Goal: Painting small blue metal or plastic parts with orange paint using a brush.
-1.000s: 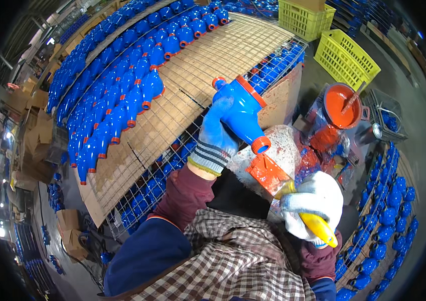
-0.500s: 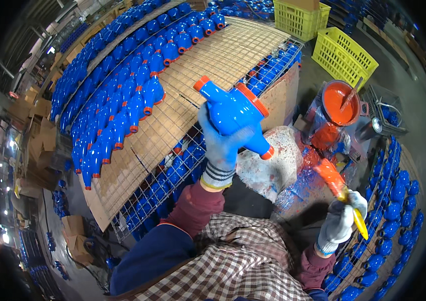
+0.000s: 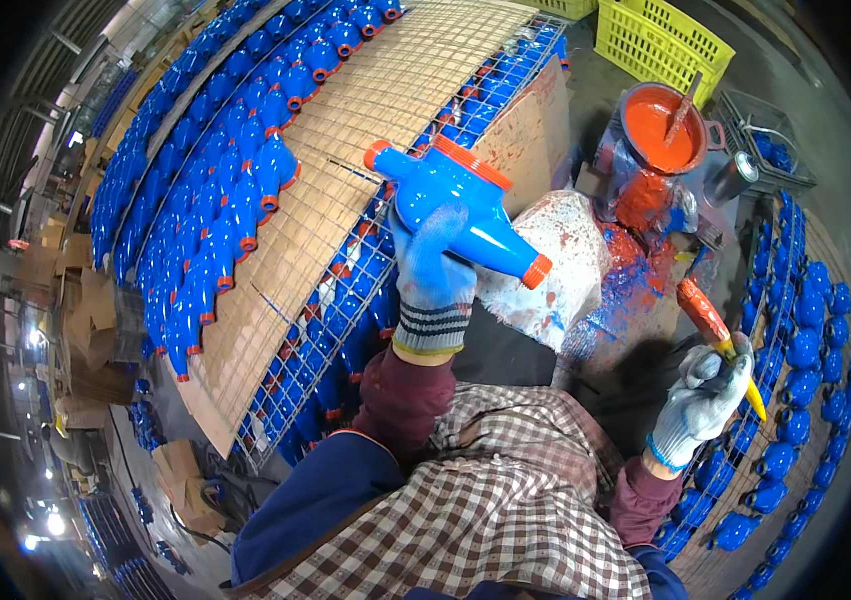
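Holding fitting (image 3: 460, 203), left hand (image 3: 433, 268); paintbrush (image 3: 702, 312), right hand (image 3: 700, 392).

Gloved left hand (image 3: 431, 262) covering part of the blue threaded fitting (image 3: 467, 212), gloved right hand (image 3: 702, 388) hiding the middle of the paintbrush handle (image 3: 755, 401), red paint (image 3: 647, 122) swallowing the stick's lower end, checkered apron (image 3: 485, 515) running off the bottom edge, rear yellow crate (image 3: 563, 8) being cut by the top.

Got a yellow slotted crate (image 3: 657, 48) sitting upper right, some brown cardboard (image 3: 183, 482) lower left, bright lights (image 3: 55, 523) far left.
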`<move>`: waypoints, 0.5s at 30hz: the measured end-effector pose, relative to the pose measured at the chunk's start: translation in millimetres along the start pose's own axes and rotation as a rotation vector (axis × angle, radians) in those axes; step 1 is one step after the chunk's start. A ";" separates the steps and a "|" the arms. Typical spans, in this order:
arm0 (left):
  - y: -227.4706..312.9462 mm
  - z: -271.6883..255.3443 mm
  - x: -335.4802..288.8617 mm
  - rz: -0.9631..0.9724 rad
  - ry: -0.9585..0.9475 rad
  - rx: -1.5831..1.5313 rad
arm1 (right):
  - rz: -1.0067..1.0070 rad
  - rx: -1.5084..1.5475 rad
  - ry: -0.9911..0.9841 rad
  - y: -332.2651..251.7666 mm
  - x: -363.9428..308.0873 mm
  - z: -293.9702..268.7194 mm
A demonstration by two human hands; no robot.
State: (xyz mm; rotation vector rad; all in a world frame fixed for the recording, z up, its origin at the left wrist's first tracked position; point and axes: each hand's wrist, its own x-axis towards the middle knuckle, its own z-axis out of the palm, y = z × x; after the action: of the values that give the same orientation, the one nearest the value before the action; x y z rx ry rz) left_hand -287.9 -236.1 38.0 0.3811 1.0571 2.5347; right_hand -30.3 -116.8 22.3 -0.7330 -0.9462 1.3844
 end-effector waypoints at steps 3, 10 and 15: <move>9.7 -15.8 -12.7 -0.049 0.058 -0.037 | -0.038 -0.093 -0.029 2.2 -8.3 4.2; 64.4 -62.2 -44.4 -0.049 0.173 -0.103 | -0.050 -0.014 0.085 3.6 -3.0 2.7; 151.1 -158.9 -102.8 0.224 0.362 0.542 | 0.084 0.093 -0.014 11.0 23.6 -10.1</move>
State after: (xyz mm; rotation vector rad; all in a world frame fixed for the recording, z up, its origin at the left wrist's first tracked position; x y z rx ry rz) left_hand -290.7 -478.0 28.0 0.1842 1.9493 2.5287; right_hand -27.9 -91.4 10.8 -0.7006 -0.8636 1.4988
